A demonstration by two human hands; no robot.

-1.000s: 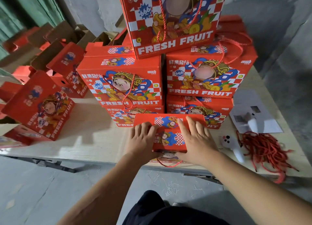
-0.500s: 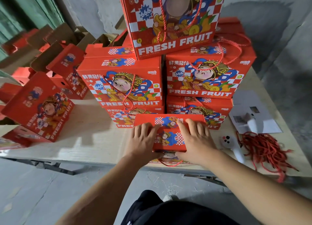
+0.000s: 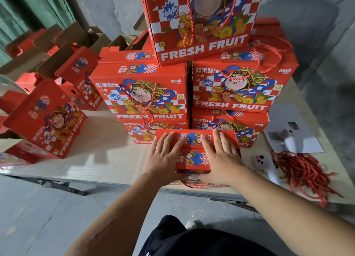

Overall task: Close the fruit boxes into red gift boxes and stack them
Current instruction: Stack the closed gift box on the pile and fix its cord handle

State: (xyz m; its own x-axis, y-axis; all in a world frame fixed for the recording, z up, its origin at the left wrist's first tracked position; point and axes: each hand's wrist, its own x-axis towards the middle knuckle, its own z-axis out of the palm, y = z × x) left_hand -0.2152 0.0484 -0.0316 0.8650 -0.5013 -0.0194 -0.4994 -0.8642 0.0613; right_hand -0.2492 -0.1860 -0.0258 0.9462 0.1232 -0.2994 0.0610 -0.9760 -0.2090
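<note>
Fingers (image 3: 170, 140) on my left hand (image 3: 164, 157) lie flat and a little spread on the lid of the red gift box (image 3: 194, 156), and my right hand (image 3: 221, 156) does the same on the other side. I press down like this so the lid flaps stay shut. Nothing is pinched. This box sits at the near edge of the tabletop (image 3: 107, 159), touching the stack of closed boxes (image 3: 192, 86) behind it, so it should be easy to lift up next. Red cords (image 3: 303, 171) lie to the right. Open boxes (image 3: 53, 121) wait on the left
</note>
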